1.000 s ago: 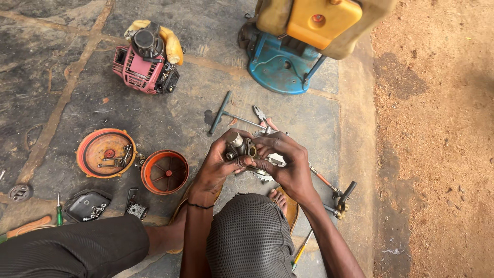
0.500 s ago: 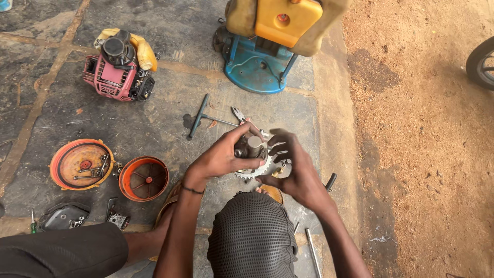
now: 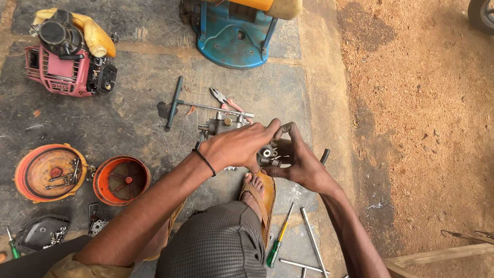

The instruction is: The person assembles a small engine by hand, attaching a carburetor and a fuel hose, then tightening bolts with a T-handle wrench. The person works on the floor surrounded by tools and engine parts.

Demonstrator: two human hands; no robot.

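Two orange round covers (image 3: 50,172), one engine (image 3: 69,54), one pliers (image 3: 225,98)

The floor (image 3: 128,118) is dark, stained stone with cracks and lines. On the right it stops, and there is dry orange dirt (image 3: 422,113). Daylight falls on everything. A wooden plank (image 3: 442,255) lies in the bottom right corner.

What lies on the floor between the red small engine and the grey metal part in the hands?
In the head view, a black-handled T-shaped wrench lies between the red small engine and the grey metal part.
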